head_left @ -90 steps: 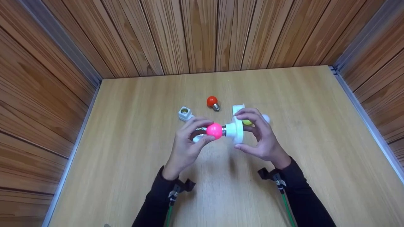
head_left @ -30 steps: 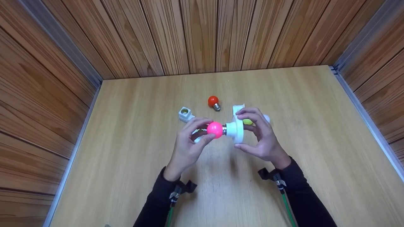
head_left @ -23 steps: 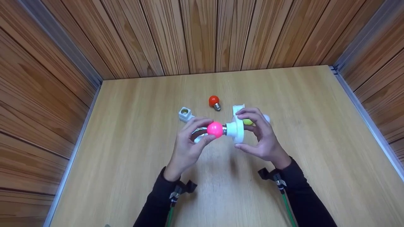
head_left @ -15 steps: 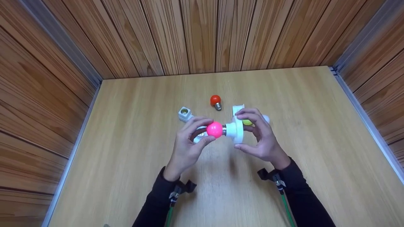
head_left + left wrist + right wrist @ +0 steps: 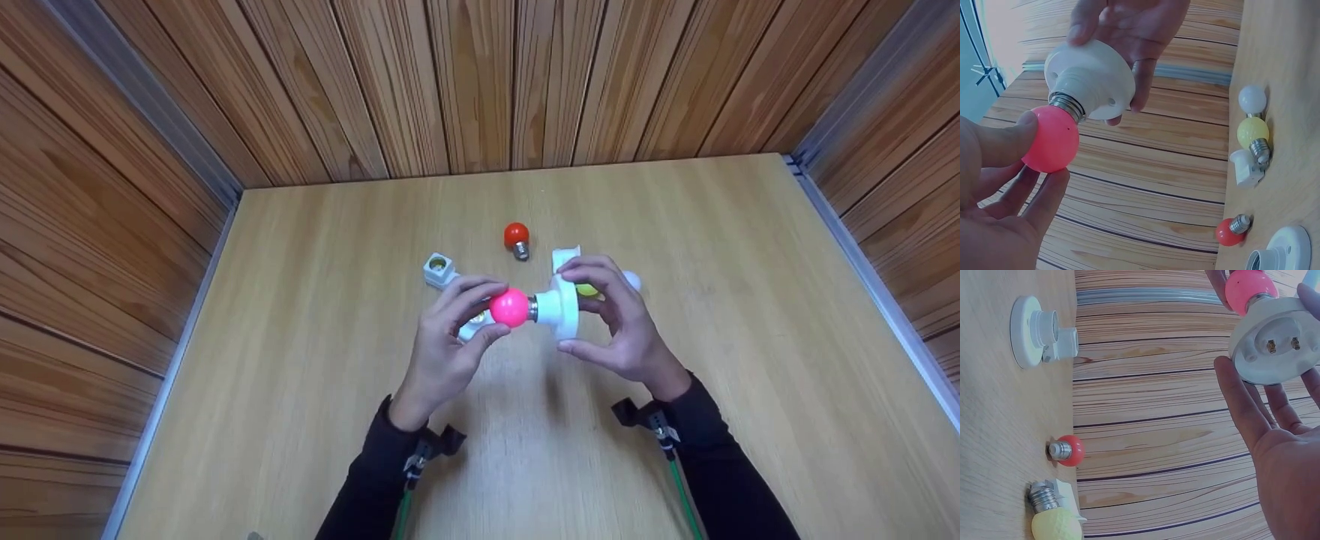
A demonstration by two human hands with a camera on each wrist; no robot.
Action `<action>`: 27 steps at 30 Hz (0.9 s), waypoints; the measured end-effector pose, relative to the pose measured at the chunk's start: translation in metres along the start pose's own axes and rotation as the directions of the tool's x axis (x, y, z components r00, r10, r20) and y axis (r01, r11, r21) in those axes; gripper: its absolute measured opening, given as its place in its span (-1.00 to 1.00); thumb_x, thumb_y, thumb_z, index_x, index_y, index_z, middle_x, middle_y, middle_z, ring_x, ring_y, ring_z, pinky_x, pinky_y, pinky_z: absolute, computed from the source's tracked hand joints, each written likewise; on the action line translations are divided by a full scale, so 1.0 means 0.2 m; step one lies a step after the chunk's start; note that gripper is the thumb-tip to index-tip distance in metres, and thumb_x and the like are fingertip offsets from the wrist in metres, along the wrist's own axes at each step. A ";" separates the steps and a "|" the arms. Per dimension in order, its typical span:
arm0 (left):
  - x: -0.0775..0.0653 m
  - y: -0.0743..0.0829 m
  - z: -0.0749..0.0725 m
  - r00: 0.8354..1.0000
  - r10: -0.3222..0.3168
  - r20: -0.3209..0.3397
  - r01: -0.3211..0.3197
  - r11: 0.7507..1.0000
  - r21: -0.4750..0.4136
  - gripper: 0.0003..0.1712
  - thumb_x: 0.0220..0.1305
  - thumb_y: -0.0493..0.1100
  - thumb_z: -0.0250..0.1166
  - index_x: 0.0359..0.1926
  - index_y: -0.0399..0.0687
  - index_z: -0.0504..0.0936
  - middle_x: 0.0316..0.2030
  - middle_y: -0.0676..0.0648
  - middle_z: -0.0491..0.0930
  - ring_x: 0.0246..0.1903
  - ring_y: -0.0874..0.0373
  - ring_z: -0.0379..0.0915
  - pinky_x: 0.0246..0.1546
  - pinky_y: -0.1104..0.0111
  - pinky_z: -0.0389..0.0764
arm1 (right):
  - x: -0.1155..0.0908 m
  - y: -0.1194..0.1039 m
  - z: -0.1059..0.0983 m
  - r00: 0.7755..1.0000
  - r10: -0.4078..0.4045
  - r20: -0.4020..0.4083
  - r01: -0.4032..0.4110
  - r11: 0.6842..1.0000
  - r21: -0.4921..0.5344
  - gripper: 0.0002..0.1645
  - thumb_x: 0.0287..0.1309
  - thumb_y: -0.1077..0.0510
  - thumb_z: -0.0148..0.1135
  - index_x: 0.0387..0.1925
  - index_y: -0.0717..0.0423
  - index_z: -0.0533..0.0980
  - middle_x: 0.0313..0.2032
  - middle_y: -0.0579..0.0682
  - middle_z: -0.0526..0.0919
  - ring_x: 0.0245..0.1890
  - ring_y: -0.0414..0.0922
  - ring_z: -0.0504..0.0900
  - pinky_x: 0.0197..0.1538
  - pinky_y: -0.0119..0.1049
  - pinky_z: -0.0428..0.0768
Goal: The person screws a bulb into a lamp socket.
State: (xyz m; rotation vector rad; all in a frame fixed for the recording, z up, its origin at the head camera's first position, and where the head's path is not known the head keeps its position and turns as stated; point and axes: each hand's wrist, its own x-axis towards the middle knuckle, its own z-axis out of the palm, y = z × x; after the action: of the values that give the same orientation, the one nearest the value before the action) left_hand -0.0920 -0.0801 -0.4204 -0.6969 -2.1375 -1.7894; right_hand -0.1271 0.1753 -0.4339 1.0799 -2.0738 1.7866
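Observation:
Between the thumb and fingers of my left hand (image 5: pixel 442 345) is a pink light bulb (image 5: pixel 509 308), lying sideways in the air above the table. My right hand (image 5: pixel 626 330) grips a white round lamp holder (image 5: pixel 561 308) by its wide base. The bulb's metal screw end sits at the holder's mouth, with some thread showing in the left wrist view, where the pink bulb (image 5: pixel 1053 140) and holder (image 5: pixel 1095 79) line up. From the right wrist, the underside of the lamp holder (image 5: pixel 1275 346) shows two brass contacts.
On the wooden table (image 5: pixel 337 420) lie a red bulb (image 5: pixel 516 234), a square white socket (image 5: pixel 438 268), and a second round lamp holder (image 5: pixel 1294 250) partly behind my left hand. A yellow bulb (image 5: pixel 1253 132), a white bulb (image 5: pixel 1252 99) and a white fitting (image 5: pixel 565 258) are beyond my right hand.
The red bulb on the table has rolled a little to the right and turned, its metal end now pointing more toward me. Both hands keep almost the same place and hold.

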 end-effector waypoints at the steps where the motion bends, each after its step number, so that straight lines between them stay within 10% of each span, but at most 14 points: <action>1: 0.00 0.00 0.00 1.000 0.012 0.000 -0.012 1.000 0.008 -0.48 0.30 -0.25 0.49 0.26 -0.25 0.66 0.18 -0.22 0.62 0.21 0.01 0.66 0.36 0.29 0.66 | 0.00 0.00 0.00 1.000 0.000 0.001 0.000 1.000 0.003 -0.04 -0.26 0.59 0.50 0.30 0.45 0.37 0.32 -0.05 0.45 0.32 -0.09 0.55 0.18 -0.29 0.80; 15: 0.00 -0.01 0.00 0.991 0.130 -0.016 -0.127 0.984 0.124 -0.47 0.28 -0.21 0.52 0.25 -0.20 0.69 0.18 -0.19 0.66 0.18 0.04 0.64 0.30 0.34 0.71 | 0.00 0.00 0.00 1.000 0.006 -0.009 -0.006 1.000 0.020 -0.10 -0.16 0.48 0.48 0.30 0.46 0.36 0.30 -0.07 0.46 0.28 -0.07 0.59 0.17 -0.27 0.80; 27: 0.00 -0.01 -0.01 0.998 0.065 0.009 -0.065 0.994 0.085 -0.44 0.26 -0.19 0.54 0.27 -0.21 0.68 0.19 -0.21 0.62 0.17 0.02 0.65 0.17 0.31 0.79 | 0.01 0.00 0.01 0.999 -0.018 -0.035 0.018 1.000 0.003 -0.11 -0.18 0.49 0.49 0.28 0.48 0.37 0.29 -0.05 0.47 0.27 -0.08 0.59 0.18 -0.26 0.80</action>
State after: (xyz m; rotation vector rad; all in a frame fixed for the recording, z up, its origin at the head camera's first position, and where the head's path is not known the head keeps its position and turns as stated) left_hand -0.0932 -0.0829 -0.4212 -0.7432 -2.1554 -1.6547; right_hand -0.1275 0.1728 -0.4335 1.0564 -2.0355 1.7880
